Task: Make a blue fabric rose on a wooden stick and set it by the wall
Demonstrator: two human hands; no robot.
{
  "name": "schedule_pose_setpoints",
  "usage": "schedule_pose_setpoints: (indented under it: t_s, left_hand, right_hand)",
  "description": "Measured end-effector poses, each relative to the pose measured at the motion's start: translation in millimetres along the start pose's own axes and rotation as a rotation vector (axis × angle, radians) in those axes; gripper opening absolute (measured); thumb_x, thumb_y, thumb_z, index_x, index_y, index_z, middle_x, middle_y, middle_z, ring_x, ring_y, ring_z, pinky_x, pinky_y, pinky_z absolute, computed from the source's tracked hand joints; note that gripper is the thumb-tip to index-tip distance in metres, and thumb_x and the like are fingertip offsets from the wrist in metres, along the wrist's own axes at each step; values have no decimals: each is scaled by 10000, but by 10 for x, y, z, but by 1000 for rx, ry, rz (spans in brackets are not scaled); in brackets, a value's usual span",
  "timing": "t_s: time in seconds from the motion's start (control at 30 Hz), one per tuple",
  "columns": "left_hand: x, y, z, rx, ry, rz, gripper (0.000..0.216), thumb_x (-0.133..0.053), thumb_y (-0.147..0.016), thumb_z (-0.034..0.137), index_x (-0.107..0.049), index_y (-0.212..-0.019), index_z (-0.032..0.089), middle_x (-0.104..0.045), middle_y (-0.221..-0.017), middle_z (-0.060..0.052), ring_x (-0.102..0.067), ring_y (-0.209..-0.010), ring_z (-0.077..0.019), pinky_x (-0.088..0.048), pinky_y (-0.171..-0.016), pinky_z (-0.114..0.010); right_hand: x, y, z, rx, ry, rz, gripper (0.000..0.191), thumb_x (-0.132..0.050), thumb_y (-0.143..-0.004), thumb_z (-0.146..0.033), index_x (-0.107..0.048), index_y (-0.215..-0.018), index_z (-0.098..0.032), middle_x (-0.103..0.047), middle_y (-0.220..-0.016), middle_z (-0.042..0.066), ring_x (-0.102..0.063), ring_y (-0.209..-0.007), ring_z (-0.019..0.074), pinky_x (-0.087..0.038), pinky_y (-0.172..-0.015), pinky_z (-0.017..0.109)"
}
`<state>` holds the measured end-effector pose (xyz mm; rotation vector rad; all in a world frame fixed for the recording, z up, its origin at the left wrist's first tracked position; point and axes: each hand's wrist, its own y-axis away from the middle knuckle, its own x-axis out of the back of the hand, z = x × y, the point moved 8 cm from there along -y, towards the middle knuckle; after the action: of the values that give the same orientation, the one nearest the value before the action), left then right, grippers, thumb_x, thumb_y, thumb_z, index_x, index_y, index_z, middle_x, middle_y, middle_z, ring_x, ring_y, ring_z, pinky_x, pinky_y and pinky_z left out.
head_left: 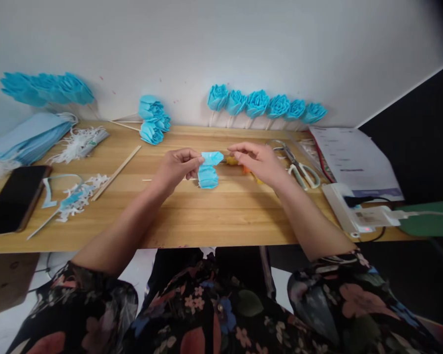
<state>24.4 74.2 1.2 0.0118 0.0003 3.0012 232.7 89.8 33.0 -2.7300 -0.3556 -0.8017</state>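
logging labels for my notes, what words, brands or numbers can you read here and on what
None can be read.
printed sheet: lines of print, too blurred.
white box: label too small and blurred.
phone: dark screen, no text.
blue folded piece: no print.

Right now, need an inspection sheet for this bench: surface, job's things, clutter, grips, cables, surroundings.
Surface: wooden table, light wood.
Job's things: blue folded piece, held over the table's middle.
Clutter: phone, scissors, white scraps, blue stack, papers, blue roses along the wall.
Grips: left hand pinches the blue folded piece; right hand is beside it, contact unclear.
Cables: white cable runs from the white charger box at the right edge.
Surroundings: white wall behind; dark panel at right.
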Motion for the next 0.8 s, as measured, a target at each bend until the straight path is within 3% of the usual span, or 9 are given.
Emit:
schedule_pose_setpoints:
  t_s: [0.27,0.5,0.8]
  left_hand:
    - [47,0,5,-17,-51,26,161,-737,-746,259,-639,-657,167,-588,-519,25,-484,-452,-71,-385,-447,-187]
    - [120,-41,-84,-39,-6,28,131,-754,-726,249,-645,-683,189,-588,-528,24,-481,-457,-81,-365,-439,-199]
    - [139,-31,-45,-17,2,65,176,-771,-652,274,-613,-666,198,-569,-500,36,-473,-453,-84,-345,-437,-201]
  right_hand:
    - [-257,22,176,27,-54,-32,280,-589,-929,-299,-777,-1113,-204,-810,-1115,61,-731,-983,203,-550,-885,359]
    - [-263,32,243,53,-15,30,255,-570,-953,-279,-764,-1096,-195,-800,-1114,63,-715,-996,180,-518,-902,328]
    - [-330,45,254,44,36,-8,246,-560,-955,-241,-775,-1075,-229,-799,-1109,37,-703,-974,181,-507,-896,336]
